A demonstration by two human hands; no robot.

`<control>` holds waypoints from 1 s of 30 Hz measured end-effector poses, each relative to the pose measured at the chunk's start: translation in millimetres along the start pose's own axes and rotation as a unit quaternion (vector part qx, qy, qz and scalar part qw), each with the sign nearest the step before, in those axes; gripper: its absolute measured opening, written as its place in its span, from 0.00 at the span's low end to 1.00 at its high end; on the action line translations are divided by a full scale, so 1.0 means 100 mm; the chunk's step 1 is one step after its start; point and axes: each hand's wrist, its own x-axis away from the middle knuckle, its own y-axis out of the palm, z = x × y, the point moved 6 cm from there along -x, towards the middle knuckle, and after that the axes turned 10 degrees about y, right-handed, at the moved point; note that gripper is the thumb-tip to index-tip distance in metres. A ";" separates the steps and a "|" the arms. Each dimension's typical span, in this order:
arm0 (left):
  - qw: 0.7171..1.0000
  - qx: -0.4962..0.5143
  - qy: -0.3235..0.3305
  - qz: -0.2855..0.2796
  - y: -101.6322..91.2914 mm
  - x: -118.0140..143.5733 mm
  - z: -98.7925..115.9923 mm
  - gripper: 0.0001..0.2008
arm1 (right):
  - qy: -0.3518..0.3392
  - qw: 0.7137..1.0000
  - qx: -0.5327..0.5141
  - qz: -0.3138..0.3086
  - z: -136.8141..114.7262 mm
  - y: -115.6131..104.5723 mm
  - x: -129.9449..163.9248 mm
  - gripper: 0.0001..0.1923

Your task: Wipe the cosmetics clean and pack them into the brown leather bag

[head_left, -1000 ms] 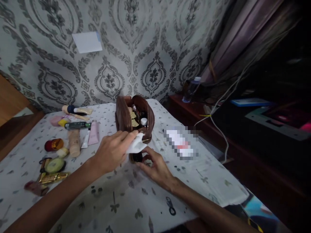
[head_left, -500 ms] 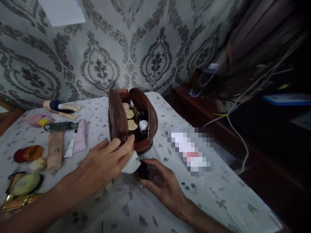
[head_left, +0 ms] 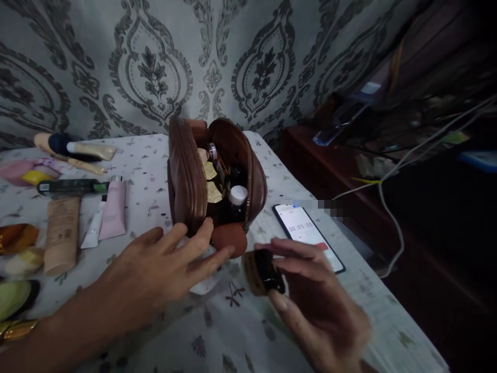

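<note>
In the head view, my right hand grips a small jar with a black lid, tilted on its side between thumb and fingers. My left hand has its fingers stretched and apart at the near end of an unzipped brown cosmetic bag. Beneath those fingers shows a piece of white tissue, mostly covered; whether it is pinched is not visible. Inside the bag stand a white-capped bottle, several gold-topped containers and dark items.
A phone running a timer lies right of the bag. To the left are a beige tube, a pink tube, a dark green tube, brushes and compacts. The table's right edge borders a dark red ledge with cables.
My right hand has carried the jar to the right, away from the tissue and my left hand. The left hand's fingers have spread. The camera view has shifted closer.
</note>
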 end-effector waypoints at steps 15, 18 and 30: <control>1.000 0.018 -0.022 -0.010 -0.04 0.00 -0.04 0.37 | -0.192 0.936 0.270 -0.118 -0.58 0.46 -0.85 0.20; 1.000 0.003 -0.020 0.002 -0.06 0.01 -0.03 0.37 | -0.191 0.908 0.327 -0.178 -0.53 0.59 -0.95 0.17; 0.997 -0.076 0.008 0.014 -0.05 0.06 -0.01 0.41 | -0.172 0.849 0.344 -0.363 -0.47 0.84 -1.21 0.08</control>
